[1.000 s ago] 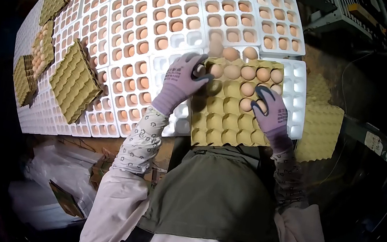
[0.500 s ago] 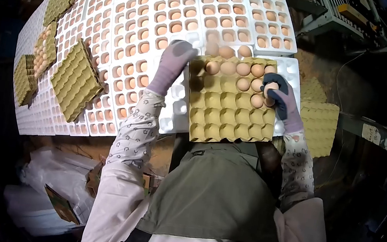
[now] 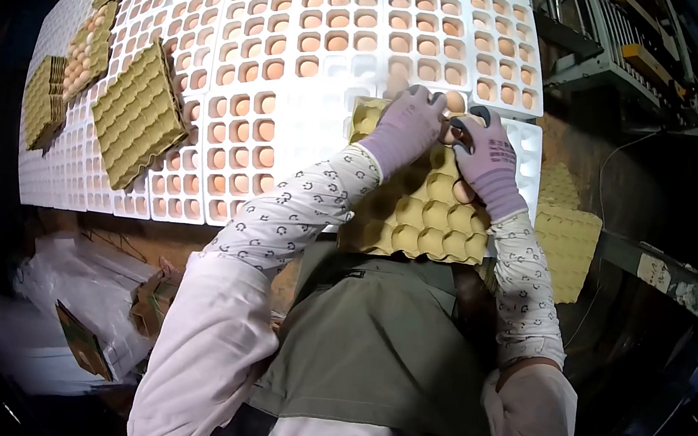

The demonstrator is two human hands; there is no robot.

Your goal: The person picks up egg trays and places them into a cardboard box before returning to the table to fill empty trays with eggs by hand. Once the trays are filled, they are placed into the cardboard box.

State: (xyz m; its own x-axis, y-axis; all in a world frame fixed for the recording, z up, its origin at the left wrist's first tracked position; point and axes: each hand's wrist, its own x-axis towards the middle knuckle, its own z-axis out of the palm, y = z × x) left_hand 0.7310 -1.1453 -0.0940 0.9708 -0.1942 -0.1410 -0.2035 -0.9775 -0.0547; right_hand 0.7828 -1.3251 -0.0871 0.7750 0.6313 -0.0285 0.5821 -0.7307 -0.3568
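Note:
In front of me lies a yellow-brown pulp egg tray, its front cups bare, with eggs toward its back, partly hidden by my hands. My left hand, in a purple glove, is curled palm-down over the back of the tray; what its fingers hold is hidden. Beside it, my right hand, gloved in purple with dark fingertips, has its fingers closed around an egg. Another egg sits under the right wrist. One more egg shows just beyond the tray.
White foam trays full of eggs cover the table. A stack of pulp trays rests on them at the left. More pulp trays stand low at the right, near a metal rail. A roller conveyor is at the back right.
My left hand has moved right, from beside the tray to over its back rows. My right hand has shifted slightly up and left, so both hands are now close together.

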